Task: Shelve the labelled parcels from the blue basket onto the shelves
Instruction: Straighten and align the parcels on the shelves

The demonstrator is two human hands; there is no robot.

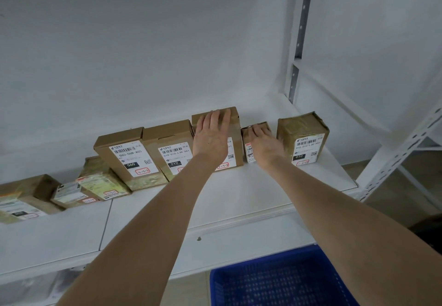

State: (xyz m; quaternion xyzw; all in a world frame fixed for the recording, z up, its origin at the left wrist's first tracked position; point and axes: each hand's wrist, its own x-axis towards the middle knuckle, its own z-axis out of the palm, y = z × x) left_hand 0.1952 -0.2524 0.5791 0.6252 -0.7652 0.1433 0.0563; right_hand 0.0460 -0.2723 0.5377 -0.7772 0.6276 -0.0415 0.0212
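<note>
A row of brown labelled parcels stands along the back of the white shelf [239,193]. My left hand [211,135] lies flat with straight fingers against the front of a tall cardboard parcel [235,123] in the middle of the row. My right hand [264,143] covers a small brown parcel [248,149] just to its right, fingers laid over its top; only the parcel's left edge and label show. The blue basket [282,279] sits below the shelf at the bottom right, and the visible part holds nothing.
A taped parcel [302,138] stands right of my right hand. Two upright boxes [129,155] [171,147] stand left of my left hand, with several flatter parcels [102,181] lying further left. A white slotted upright [301,37] bounds the shelf's right end.
</note>
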